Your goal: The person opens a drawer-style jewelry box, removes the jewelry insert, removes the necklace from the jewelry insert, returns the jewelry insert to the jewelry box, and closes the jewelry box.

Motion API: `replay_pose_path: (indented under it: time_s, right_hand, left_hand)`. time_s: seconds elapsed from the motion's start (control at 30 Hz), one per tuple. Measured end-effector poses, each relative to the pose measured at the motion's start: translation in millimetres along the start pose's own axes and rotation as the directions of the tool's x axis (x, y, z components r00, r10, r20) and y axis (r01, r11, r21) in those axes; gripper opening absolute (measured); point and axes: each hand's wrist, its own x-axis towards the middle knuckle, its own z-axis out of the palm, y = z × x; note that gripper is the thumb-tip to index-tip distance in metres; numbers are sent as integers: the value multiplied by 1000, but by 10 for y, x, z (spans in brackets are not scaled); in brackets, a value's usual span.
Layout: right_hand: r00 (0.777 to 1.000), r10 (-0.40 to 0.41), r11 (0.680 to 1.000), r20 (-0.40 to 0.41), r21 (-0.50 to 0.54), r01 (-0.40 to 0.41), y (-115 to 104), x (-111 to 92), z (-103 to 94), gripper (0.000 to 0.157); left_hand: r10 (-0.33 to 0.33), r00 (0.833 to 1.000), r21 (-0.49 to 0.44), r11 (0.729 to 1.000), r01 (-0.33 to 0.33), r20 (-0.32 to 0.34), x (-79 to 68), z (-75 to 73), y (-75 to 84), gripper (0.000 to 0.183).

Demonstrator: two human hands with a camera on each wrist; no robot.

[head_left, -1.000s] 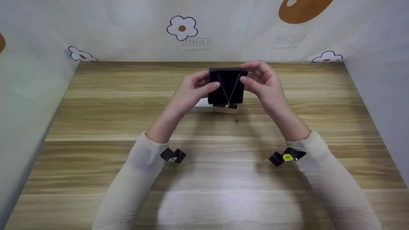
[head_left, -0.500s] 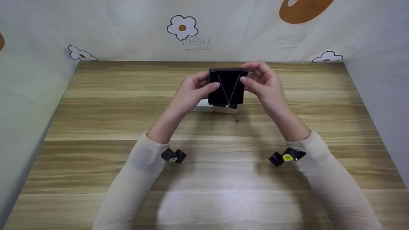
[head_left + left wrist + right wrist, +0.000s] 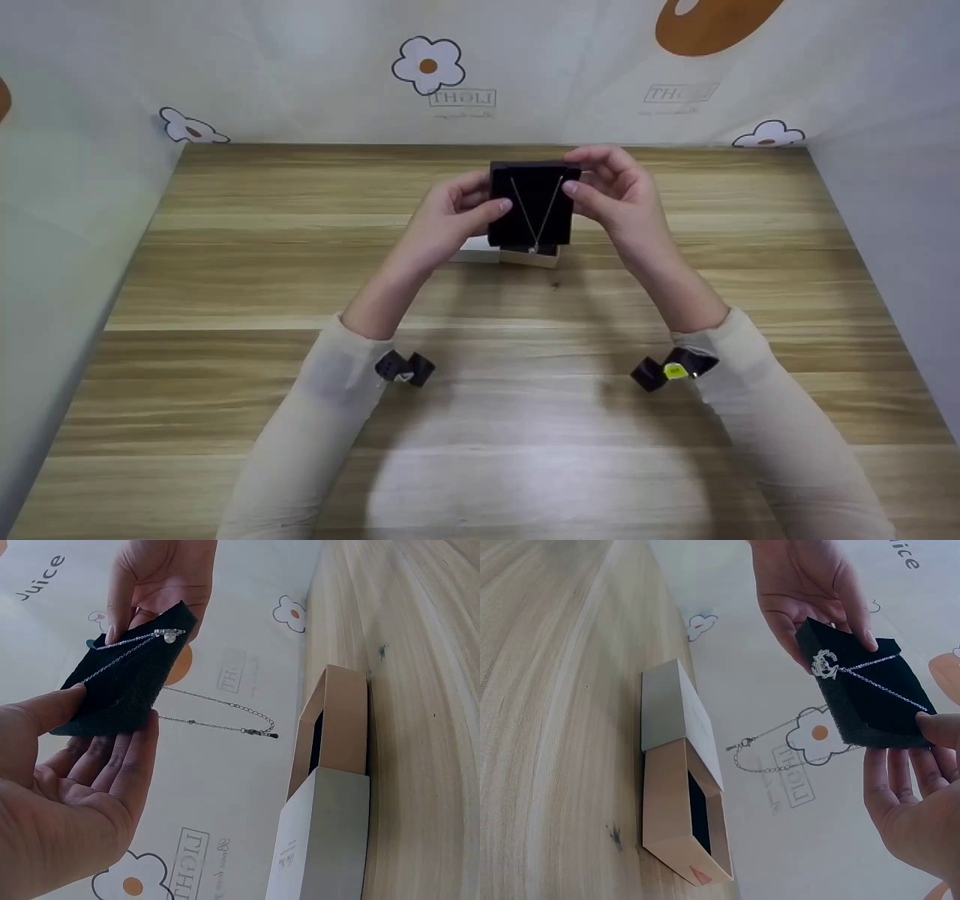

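Note:
Both my hands hold up a black foam jewellery pad (image 3: 531,202) over the table. A silver necklace (image 3: 124,656) runs in a V across its front, with a sparkling pendant (image 3: 825,664) at the pad's lower edge. The chain's clasp end (image 3: 255,731) dangles loose behind the pad. My left hand (image 3: 454,217) pinches the left side, thumb in front and fingers behind. My right hand (image 3: 619,195) grips the right side near the upper corner, its thumb beside the chain.
Below the pad, a small gift box stands on the wooden table (image 3: 300,285). Its beige drawer (image 3: 667,799) is pulled partly out of the white sleeve (image 3: 330,832), with dark lining inside. A flower-patterned curtain (image 3: 300,67) hangs behind the table.
My left thumb has shifted very slightly toward the pad's left edge. Otherwise both hands, the pad and the necklace stay where they were.

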Motion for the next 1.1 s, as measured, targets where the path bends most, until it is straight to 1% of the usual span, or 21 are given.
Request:
replay_pose_path:
  time_s: [0.3,0.57,0.83,1.0,1.1]
  right_hand:
    - [1000,-2,1000,-2,3,2,2,-5,-7,25]
    - [1000,0,1000,1,-4,0,6,-14,-6,25]
    - [1000,7,1000,-4,-13,-7,0,-15,-2,28]
    - [1000,1,1000,4,-2,-1,12,-17,-8,27]
    - [1000,-8,1000,6,8,8,21,-16,-14,25]
  left_hand:
    - [4,1000,-7,1000,-4,-1,-7,-22,-29,36]
    - [-22,999,-6,1000,22,-30,-18,-36,-39,35]
    - [-13,999,-66,998,11,-30,-48,-68,-48,21]
    - [-16,999,-51,999,13,-42,-43,-71,-67,16]
    - [-20,999,-43,999,18,-41,-38,-70,-76,17]
